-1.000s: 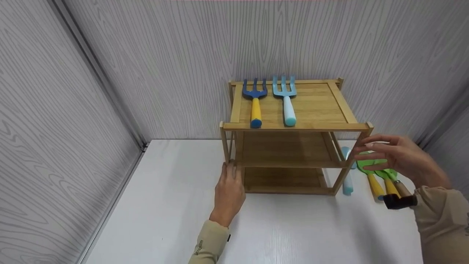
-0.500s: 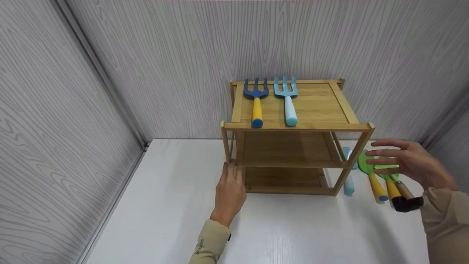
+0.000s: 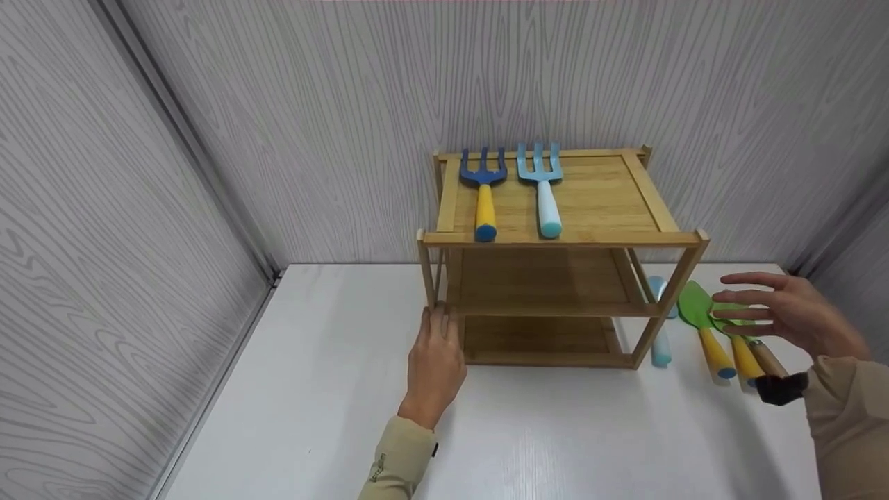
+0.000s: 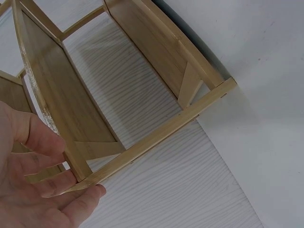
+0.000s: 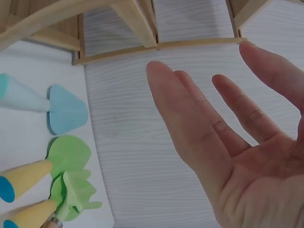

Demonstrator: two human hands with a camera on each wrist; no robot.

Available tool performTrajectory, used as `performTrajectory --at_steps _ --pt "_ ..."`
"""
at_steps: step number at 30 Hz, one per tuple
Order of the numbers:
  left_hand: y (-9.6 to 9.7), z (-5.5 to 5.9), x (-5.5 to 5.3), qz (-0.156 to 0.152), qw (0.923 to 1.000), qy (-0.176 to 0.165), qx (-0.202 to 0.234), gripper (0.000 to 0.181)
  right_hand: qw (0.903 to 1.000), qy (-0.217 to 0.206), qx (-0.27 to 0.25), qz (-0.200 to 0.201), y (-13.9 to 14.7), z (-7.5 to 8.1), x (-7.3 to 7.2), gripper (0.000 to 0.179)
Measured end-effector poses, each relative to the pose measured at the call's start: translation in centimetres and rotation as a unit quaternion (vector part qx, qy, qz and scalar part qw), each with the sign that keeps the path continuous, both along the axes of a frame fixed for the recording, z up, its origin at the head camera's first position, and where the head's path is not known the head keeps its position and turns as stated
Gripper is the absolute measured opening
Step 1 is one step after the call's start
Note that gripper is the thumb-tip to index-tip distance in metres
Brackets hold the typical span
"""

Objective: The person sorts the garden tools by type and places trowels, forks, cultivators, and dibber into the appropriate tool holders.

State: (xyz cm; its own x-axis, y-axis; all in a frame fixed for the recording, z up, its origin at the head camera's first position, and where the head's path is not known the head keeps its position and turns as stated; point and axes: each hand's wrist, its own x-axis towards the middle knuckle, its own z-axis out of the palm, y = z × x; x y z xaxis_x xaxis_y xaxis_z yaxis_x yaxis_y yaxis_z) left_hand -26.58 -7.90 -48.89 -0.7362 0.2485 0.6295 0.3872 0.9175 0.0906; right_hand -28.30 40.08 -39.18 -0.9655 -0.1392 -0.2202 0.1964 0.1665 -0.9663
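Note:
A three-tier wooden shelf (image 3: pixel 604 201) stands on the white table. My left hand (image 3: pixel 436 368) grips its front left post at the middle tier; in the left wrist view the thumb lies on the rail and the fingers curl by the post (image 4: pixel 156 137). Two hand forks lie side by side on the top board: a dark blue one with a yellow handle (image 3: pixel 485 208) and a light blue one (image 3: pixel 546 205). My right hand (image 3: pixel 792 309) hovers right of the shelf, fingers spread, holding nothing. In the head view it overlaps the green tools.
Right of the shelf lie a light blue trowel (image 3: pixel 661 347), a green trowel with a yellow handle (image 3: pixel 712 351), another green yellow-handled tool (image 3: pixel 745 360) and a green tool with a wooden handle (image 3: pixel 769 357). Grey wood-grain walls (image 3: pixel 333 139) enclose the table (image 3: pixel 326 403).
My right hand has drawn away from the shelf's front right post, moving right and slightly down. My left hand, the shelf and the forks stay in place.

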Motion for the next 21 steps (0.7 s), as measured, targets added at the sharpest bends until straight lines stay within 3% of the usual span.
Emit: performTrajectory --at_steps 5,13,21 --pt "0.0 -0.1 -0.1 -0.004 0.9999 0.010 0.006 0.042 0.9996 -0.006 0.028 -0.002 0.9 -0.5 -0.1 0.038" --pt "0.0 -0.1 -0.1 -0.009 0.9996 0.019 0.018 0.043 0.9965 -0.012 0.082 -0.012 2.4 -1.6 -0.1 0.024" --pt "0.0 -0.2 -0.2 -0.009 0.9997 0.017 0.017 0.045 0.9947 -0.009 0.098 -0.031 3.5 -2.6 -0.3 0.036"
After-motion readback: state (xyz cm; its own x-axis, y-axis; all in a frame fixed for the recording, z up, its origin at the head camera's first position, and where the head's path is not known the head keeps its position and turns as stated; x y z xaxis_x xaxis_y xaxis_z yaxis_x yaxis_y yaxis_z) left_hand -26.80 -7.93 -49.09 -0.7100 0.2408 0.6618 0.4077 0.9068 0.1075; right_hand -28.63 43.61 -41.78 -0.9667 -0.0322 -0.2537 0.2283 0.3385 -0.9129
